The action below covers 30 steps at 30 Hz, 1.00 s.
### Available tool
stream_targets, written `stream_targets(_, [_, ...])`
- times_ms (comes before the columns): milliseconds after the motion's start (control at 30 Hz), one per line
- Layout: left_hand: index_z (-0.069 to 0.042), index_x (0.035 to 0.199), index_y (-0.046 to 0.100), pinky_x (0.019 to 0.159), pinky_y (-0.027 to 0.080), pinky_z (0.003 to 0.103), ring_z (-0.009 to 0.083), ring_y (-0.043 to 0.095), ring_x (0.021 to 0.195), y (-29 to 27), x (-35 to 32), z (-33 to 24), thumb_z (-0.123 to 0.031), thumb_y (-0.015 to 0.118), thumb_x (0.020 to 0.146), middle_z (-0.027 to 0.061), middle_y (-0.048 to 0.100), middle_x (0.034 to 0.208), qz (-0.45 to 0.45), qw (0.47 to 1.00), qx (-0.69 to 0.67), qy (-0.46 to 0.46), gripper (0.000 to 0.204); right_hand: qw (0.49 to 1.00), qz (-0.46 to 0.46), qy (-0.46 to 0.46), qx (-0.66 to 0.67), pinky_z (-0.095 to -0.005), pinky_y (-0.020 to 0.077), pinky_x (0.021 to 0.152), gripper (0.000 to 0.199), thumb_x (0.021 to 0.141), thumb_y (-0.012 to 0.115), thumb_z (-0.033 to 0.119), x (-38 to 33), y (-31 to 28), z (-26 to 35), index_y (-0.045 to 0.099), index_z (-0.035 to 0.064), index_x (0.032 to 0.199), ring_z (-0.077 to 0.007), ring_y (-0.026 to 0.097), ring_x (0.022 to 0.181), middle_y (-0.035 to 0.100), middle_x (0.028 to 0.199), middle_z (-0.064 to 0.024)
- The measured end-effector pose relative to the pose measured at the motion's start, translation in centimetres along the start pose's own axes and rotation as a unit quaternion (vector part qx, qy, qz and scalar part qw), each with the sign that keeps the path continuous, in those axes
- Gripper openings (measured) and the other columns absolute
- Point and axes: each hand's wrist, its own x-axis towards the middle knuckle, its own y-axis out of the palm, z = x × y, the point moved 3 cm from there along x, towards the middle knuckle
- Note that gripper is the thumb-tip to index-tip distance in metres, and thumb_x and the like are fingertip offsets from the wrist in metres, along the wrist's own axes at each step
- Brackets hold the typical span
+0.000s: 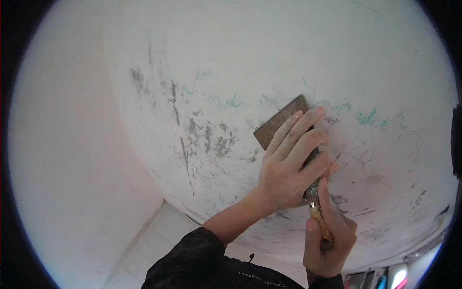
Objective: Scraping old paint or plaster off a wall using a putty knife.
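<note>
A putty knife [280, 124] with a broad, stained metal blade slants across a white wall, its wide edge at the upper left. My right hand [332, 236] is closed round its yellowish handle [317, 216], with one finger stretched up along the metal neck. Over the blade lies my left hand [291, 164], fingers extended and spread, pressing on the metal. Much of the blade is hidden under that hand. Grey smears [211, 137] and turquoise marks [368, 117] cover the wall around the tool.
Another pale wall [62, 135] meets this one at the left. Below their corner runs light tiled floor [149, 248] with a dirty edge strip. Several dark, blue and pink objects [382, 280] stand at the lower right, too partial to name. Dark sleeves cover my arms.
</note>
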Motion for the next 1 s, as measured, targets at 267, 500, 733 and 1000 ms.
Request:
stream_targets(267, [-0.008, 0.073, 0.060, 0.107, 0.044, 0.053, 0.0353, 0.055, 0.128, -1.5, 0.5, -0.2, -0.023, 0.071, 0.080, 0.0076, 0.061, 0.102, 0.074, 0.991, -0.089, -0.066, 0.020, 1.000, 0.007, 0.013, -0.011, -0.0242, 0.0373, 0.054, 0.053, 0.087, 0.057, -0.004, 0.8, -0.1, 4.7, 0.051, -0.0063, 0.140, -0.0121, 0.042, 0.054, 0.046, 0.064, -0.0083])
stream_targets(500, [-0.010, 0.070, 0.058, 0.106, 0.045, 0.051, 0.0326, 0.057, 0.126, -2.3, 0.7, 0.5, -0.024, 0.071, 0.080, 0.0038, 0.062, 0.099, 0.076, 0.994, -0.067, -0.042, 0.022, 0.997, 0.005, 0.070, 0.024, -0.0239, 0.0407, 0.058, 0.055, 0.083, 0.058, -0.006, 0.8, 1.1, 4.6, 0.055, -0.0039, 0.138, -0.0127, 0.045, 0.057, 0.058, 0.071, -0.0130])
stream_targets(733, [-0.010, 0.069, 0.056, 0.107, 0.044, 0.052, 0.0327, 0.057, 0.126, -2.3, 0.7, 0.8, -0.022, 0.073, 0.077, 0.0036, 0.060, 0.095, 0.056, 0.996, -0.072, -0.023, 0.022, 0.996, 0.044, 0.077, 0.012, -0.0239, 0.0450, 0.063, 0.051, 0.084, 0.058, -0.006, 0.7, 1.2, 4.5, 0.056, -0.0048, 0.135, -0.0143, 0.059, 0.064, 0.071, 0.104, -0.0225])
stream_targets(1000, [-0.009, 0.069, 0.056, 0.106, 0.042, 0.055, 0.0346, 0.057, 0.124, -2.3, 1.3, 1.0, -0.020, 0.074, 0.075, 0.0053, 0.059, 0.094, 0.065, 0.996, -0.047, -0.046, 0.022, 0.991, 0.070, 0.110, 0.028, -0.0234, 0.0469, 0.061, 0.039, 0.092, 0.062, 0.009, 1.0, 1.2, 3.8, 0.065, 0.0059, 0.131, -0.0178, 0.059, 0.060, 0.073, 0.104, -0.0156])
